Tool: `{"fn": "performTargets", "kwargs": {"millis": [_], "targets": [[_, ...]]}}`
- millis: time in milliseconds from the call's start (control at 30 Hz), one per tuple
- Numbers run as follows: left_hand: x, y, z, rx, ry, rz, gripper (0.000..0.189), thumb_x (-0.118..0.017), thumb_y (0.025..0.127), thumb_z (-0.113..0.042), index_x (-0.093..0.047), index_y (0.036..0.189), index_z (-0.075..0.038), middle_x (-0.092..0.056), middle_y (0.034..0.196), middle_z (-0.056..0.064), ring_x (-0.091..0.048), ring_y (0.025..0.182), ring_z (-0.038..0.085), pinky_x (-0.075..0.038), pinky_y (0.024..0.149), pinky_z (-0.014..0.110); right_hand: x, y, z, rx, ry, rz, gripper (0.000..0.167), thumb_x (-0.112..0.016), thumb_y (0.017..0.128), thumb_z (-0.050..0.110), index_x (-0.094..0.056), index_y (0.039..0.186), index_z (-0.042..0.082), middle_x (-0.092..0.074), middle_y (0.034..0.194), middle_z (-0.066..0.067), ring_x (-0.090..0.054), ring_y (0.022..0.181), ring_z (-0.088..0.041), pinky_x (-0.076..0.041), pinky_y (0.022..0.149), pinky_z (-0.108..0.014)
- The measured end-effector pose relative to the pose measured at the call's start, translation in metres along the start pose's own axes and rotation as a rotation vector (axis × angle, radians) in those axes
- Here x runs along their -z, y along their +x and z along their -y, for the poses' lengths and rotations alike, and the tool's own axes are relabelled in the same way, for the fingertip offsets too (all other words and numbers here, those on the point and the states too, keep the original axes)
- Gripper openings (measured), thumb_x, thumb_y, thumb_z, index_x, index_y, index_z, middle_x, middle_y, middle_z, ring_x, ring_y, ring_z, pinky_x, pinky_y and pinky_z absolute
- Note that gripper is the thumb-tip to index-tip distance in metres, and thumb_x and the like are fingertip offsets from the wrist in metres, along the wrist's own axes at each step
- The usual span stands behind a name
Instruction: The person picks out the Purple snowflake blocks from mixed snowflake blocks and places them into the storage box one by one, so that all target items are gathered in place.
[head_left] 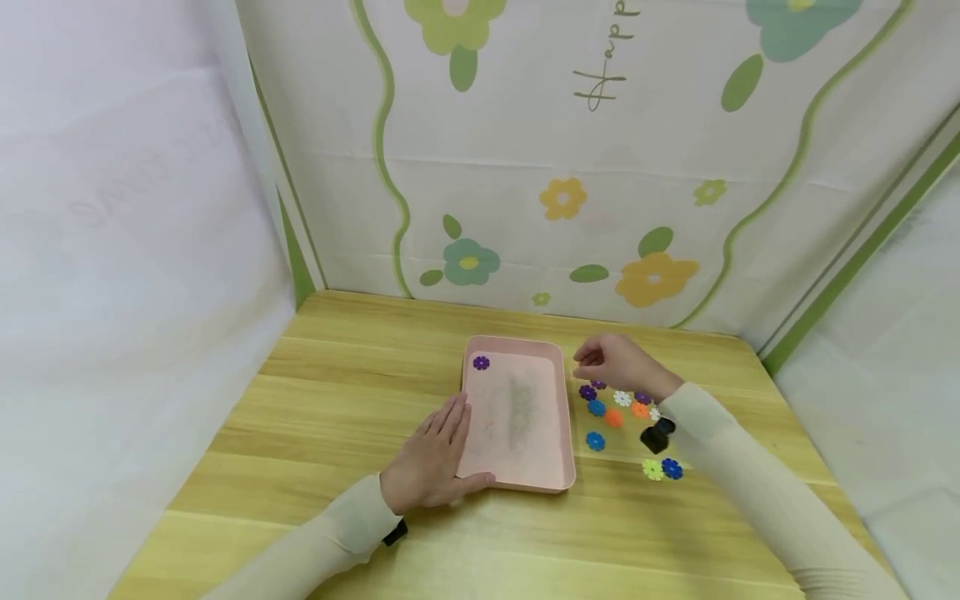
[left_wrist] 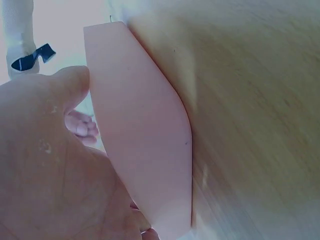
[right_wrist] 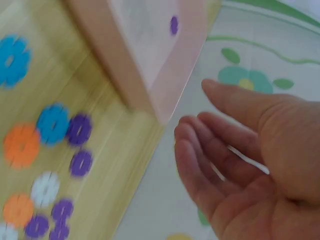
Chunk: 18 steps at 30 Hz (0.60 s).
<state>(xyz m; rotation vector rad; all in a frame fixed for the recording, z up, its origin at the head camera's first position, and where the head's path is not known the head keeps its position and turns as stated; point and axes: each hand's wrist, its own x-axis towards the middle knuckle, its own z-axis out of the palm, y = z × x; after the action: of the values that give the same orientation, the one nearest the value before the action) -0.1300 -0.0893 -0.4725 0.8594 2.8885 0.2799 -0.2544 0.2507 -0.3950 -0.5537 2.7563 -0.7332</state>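
Note:
A shallow pink tray (head_left: 517,433) lies on the table, with one purple flower-shaped disc (head_left: 482,363) in its far left corner. My left hand (head_left: 431,458) rests along the tray's near left corner, fingers straight over the side rim and thumb at the near edge. In the left wrist view, the palm (left_wrist: 50,160) is against the tray's outer wall (left_wrist: 145,125). Just right of the tray's far end, my right hand (head_left: 618,364) hovers with loosely bent fingers. The right wrist view shows nothing between its thumb and fingers (right_wrist: 240,160).
Several loose flower discs lie right of the tray, under and near the right hand: purple (head_left: 588,392), blue (head_left: 596,441), orange (head_left: 614,417) and white (head_left: 622,398). Closer to me are a yellow-green disc (head_left: 652,469) and a dark blue one (head_left: 672,468). A flower-printed cloth (head_left: 495,150) hangs behind the table.

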Motion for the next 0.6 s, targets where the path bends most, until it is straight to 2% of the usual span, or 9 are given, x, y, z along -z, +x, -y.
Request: {"fn": "performTargets", "kwargs": {"millis": [100, 233, 400, 600], "targets": [[0.002, -0.001, -0.001, -0.007, 0.007, -0.007, 0.107, -0.046, 0.1, -0.075, -0.025, 0.163, 0.009, -0.017, 0.175, 0.027, -0.022, 0.163, 0.04, -0.03, 0.131, 0.052, 0.011, -0.012, -0.016, 0.026, -0.037, 0.032, 0.033, -0.076, 0.099, 0.017, -0.073, 0.125, -0.002, -0.078, 0.112, -0.012, -0.074, 0.098, -0.02, -0.064, 0.091, -0.043], [0.004, -0.003, -0.001, -0.009, 0.006, -0.012, 0.106, -0.047, 0.1, -0.074, -0.027, 0.163, 0.01, -0.019, 0.174, 0.028, -0.024, 0.163, 0.041, -0.031, 0.13, 0.052, 0.012, -0.017, -0.039, 0.115, -0.125, 0.063, 0.035, -0.078, 0.097, 0.013, -0.072, 0.126, -0.004, -0.076, 0.12, -0.022, -0.075, 0.105, -0.032, -0.063, 0.094, -0.049], [0.004, -0.003, -0.001, -0.013, 0.009, -0.012, 0.105, -0.049, 0.101, -0.073, -0.027, 0.163, 0.009, -0.02, 0.174, 0.027, -0.025, 0.162, 0.04, -0.031, 0.13, 0.052, -0.002, -0.014, -0.063, 0.175, -0.218, 0.087, 0.036, -0.077, 0.096, 0.006, -0.07, 0.13, -0.005, -0.074, 0.127, -0.024, -0.073, 0.114, -0.04, -0.061, 0.098, -0.054], [0.002, -0.003, -0.001, -0.016, 0.009, -0.02, 0.106, -0.048, 0.1, -0.074, -0.027, 0.163, 0.009, -0.02, 0.174, 0.028, -0.024, 0.163, 0.041, -0.031, 0.13, 0.053, -0.02, -0.007, -0.072, 0.247, -0.28, 0.096, 0.034, -0.074, 0.097, 0.002, -0.069, 0.129, -0.007, -0.073, 0.128, -0.025, -0.072, 0.116, -0.041, -0.06, 0.099, -0.055]]}}
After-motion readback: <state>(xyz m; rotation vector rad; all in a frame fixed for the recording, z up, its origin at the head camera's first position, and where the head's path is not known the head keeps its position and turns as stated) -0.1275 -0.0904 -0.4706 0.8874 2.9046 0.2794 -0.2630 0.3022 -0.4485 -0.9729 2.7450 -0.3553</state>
